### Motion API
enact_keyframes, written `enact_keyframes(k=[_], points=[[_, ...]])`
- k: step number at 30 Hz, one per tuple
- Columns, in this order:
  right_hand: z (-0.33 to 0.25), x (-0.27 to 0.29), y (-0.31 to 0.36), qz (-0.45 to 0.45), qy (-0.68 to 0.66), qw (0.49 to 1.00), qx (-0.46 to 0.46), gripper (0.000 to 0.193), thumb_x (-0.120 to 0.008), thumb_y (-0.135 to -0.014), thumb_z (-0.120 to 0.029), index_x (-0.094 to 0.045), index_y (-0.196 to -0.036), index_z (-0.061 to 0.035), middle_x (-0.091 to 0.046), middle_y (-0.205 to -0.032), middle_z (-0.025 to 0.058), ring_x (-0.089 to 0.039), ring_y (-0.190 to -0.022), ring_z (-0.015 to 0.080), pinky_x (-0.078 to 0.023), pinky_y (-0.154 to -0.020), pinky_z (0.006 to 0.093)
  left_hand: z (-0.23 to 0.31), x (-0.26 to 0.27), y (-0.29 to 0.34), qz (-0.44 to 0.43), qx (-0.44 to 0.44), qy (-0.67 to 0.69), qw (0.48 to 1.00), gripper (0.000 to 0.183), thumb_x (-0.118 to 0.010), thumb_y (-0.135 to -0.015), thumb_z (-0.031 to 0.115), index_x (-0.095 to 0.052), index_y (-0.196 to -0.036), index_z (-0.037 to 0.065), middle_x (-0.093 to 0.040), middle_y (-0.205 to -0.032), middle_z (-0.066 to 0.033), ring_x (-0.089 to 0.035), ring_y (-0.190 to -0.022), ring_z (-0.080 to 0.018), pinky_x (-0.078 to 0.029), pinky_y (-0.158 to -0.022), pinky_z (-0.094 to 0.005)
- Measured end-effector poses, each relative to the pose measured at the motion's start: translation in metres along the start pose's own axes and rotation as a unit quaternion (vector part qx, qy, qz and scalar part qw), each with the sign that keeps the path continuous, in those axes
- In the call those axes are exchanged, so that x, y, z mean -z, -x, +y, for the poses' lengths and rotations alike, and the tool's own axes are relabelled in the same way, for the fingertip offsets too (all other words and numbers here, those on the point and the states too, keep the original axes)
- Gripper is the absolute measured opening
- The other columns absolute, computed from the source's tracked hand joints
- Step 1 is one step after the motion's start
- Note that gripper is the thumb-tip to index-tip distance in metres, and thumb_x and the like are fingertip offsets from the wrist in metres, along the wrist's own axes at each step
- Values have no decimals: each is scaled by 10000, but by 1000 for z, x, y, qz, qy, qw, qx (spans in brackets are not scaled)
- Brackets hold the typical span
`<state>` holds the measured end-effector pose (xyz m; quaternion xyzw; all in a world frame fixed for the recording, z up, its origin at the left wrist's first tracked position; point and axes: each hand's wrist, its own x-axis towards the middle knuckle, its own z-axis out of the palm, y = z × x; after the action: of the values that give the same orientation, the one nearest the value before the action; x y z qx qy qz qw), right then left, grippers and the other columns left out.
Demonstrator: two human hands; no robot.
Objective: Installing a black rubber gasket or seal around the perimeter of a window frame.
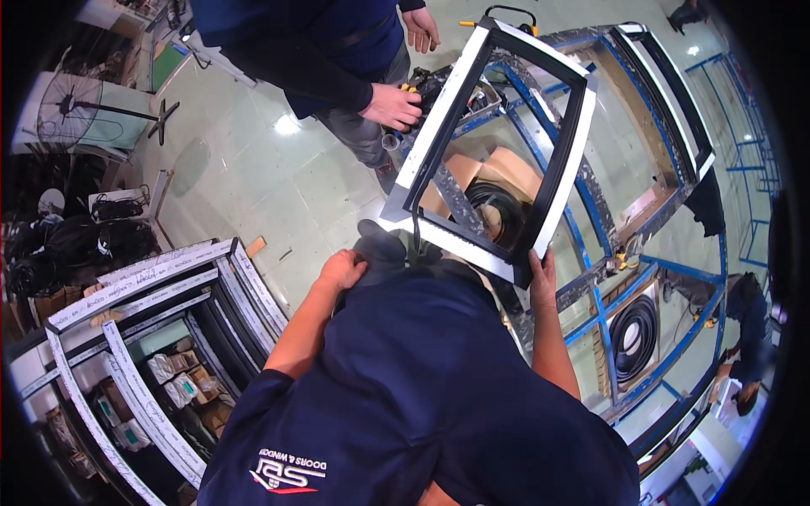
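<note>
Our right hand [542, 277] is closed on the near right corner of a white window frame [562, 181], its fingers against the edge. Our left hand [343, 270] lies beside our dark trousers [384, 246] with its fingers half curled; we cannot tell whether it holds anything. The frame, lined in black around its opening, sits in front of us and slightly to our right, its near side close to our lap and its far end out over the tabletop [596, 212], an open framework of blue-painted bars.

To our left we have a group of frames in printed wrapping [139, 288], with small packages [181, 392] showing between them. At our right, below the bars, is a black coil [645, 325]. Through the frame's opening we see another dark coil [509, 199] in an open cardboard box.

Across from us stands a co-worker in dark clothes [337, 51], one hand [392, 107] just beside the frame's left side. A second white frame [666, 101] rests at the far right of the tabletop. Farther off, we see a pedestal fan [70, 104] at left on the pale tiled floor [278, 177].
</note>
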<state>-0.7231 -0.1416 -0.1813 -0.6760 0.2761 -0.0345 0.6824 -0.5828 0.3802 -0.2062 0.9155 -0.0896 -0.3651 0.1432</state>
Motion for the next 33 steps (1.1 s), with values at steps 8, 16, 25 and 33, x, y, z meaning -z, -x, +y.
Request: enact_keyframes(k=[8,16,25,33], points=[[-46,-6,-46,74,-8,994,-77,680,-661,-1143,-522,-589,-1570,2,-690,-1457,121,-632,-1319,224,-467,-1153,367,71,-4,9,-67,-54,473,877,706,-840,-1049,367,-577,-1597,8,-683,-1526,-130,-639,-1391,-245,-505,-1169,-401],[-43,-14,-71,89,97,989,-65,706,-629,-1167,-504,-523,-1633,15,-722,-1420,177,-680,-1297,271,-498,-1131,395,144,16,-3,-156,-140,545,812,588,-756,-1112,417,-640,-1498,-10,-718,-1375,-93,-636,-1282,-183,-493,-1150,-351],[-47,-14,-74,105,88,989,-56,668,-657,-1148,-529,-628,-1520,26,-761,-1323,158,-711,-1203,254,-536,-1061,403,125,49,25,-60,-143,580,800,440,-539,-1231,392,-790,-1165,36,-725,-970,-3,-651,-973,-110,-524,-984,-304],[-45,-15,-73,122,71,988,-69,683,-665,-1133,-550,-650,-1504,22,-772,-1310,181,-730,-1196,287,-542,-1062,416,129,46,9,65,-30,521,851,468,-613,-1193,444,-698,-1026,15,-696,-915,-12,-605,-862,-123,-519,-856,-315]])
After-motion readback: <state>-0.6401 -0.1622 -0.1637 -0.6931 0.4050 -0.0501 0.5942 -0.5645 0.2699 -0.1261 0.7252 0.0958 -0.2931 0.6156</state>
